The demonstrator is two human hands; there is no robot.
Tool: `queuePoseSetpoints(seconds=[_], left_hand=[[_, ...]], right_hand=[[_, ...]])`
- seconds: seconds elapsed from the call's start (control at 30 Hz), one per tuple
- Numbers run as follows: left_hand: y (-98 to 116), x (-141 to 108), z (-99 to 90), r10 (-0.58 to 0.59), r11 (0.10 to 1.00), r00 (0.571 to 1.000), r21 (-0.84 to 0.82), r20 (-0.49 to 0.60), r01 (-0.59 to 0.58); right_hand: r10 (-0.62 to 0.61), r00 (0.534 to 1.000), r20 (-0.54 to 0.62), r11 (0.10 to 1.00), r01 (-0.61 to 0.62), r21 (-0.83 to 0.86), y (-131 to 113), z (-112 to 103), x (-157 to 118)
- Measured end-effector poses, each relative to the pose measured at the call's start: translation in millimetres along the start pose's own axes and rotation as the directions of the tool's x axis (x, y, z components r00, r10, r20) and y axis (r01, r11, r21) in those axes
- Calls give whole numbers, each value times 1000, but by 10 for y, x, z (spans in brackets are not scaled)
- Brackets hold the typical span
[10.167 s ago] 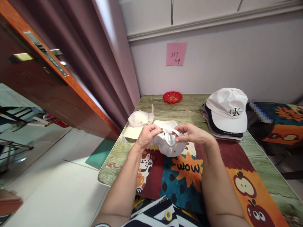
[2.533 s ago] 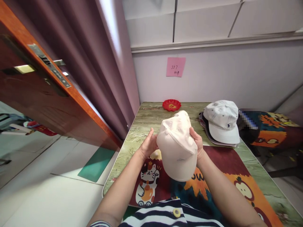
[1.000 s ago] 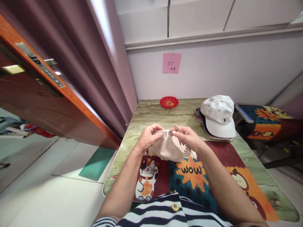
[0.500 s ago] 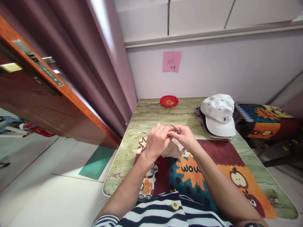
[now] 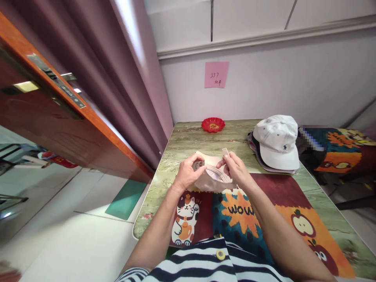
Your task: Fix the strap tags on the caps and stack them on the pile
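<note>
A beige cap (image 5: 210, 184) is held above the patterned mat, its inner side partly showing. My left hand (image 5: 189, 172) pinches the cap's edge at a small buckle (image 5: 199, 165). Between the thumb and fingers of my right hand (image 5: 235, 166) is a light strap end (image 5: 225, 152), which sticks up. The far part of the cap lies between the two hands.
Stacked caps with a white one (image 5: 277, 141) on top stand at the table's right side. A red scalloped dish (image 5: 213, 125) is near the back edge. The colourful mat (image 5: 199, 219) covers the front. A wooden door (image 5: 96, 137) stands at the left.
My hands have moved apart, the left one leftward and the right one slightly rightward. The buckle and the cap's inside now show, and the strap end points up in my right hand.
</note>
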State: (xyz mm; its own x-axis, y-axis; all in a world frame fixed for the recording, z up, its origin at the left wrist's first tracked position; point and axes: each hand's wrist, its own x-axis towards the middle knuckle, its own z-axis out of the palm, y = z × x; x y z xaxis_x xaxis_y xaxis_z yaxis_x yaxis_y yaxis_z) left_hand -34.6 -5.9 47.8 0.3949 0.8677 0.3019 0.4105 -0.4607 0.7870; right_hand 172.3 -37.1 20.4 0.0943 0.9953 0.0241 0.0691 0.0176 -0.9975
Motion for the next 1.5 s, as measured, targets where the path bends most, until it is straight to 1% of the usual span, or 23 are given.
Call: queuePoseSetpoints(seconds=[0.1,0.17,0.2,0.27,0.33,0.37,0.43,0.53,0.63,0.7,0.77,0.83,0.93,1.03,1.2,1.33,1.5], left_hand=[[-45,-6,-80,-1,998,996,-62,91,7],[-58,3,-137,23,999,993,-45,113,-18],[-52,9,-166,43,999,993,-8,108,-42],[-15,19,-214,94,988,992,115,90,-104],[42,23,-244,133,959,988,242,79,-149],[71,21,-251,142,947,987,279,79,-159],[113,13,-254,139,944,986,288,91,-160],[126,-4,-246,89,972,989,206,114,-111],[82,-19,-238,-25,996,992,83,120,15],[27,-27,-224,-109,992,986,-44,127,116],[-44,-32,-197,-177,954,972,-214,154,208],[-121,-35,-159,-221,884,957,-377,188,278],[-223,-39,-103,-249,794,951,-522,185,310],[-284,-50,-69,-266,761,951,-571,159,309],[-334,-64,-36,-317,722,931,-590,180,360],[-358,-62,-12,-369,697,916,-604,159,386],[-334,-59,-5,-391,694,910,-605,139,390]], right_hand=[[14,994,111,994,-1,-112,-25,29,-15],[15,979,201,987,18,-160,-50,39,-14],[14,973,229,985,25,-170,-60,40,-9],[12,971,238,984,31,-173,-79,39,1],[3,976,217,984,36,-176,-102,40,4],[-2,978,208,982,42,-186,-118,43,2],[-13,979,204,975,58,-215,-153,57,-8],[-4,977,211,977,49,-209,-193,90,-24],[33,975,222,992,-5,-125,-196,123,-23],[45,971,233,995,-24,-94,-180,138,-13],[25,967,253,993,4,-114,-157,146,3],[-15,966,257,984,59,-165,-129,151,18],[-60,974,219,955,120,-273,-94,159,24],[-80,977,196,921,148,-361,-79,177,5],[-97,984,151,881,156,-448,-69,218,-37],[-98,988,117,878,141,-457,-44,226,-42],[-97,987,130,890,145,-432,-3,229,-25]])
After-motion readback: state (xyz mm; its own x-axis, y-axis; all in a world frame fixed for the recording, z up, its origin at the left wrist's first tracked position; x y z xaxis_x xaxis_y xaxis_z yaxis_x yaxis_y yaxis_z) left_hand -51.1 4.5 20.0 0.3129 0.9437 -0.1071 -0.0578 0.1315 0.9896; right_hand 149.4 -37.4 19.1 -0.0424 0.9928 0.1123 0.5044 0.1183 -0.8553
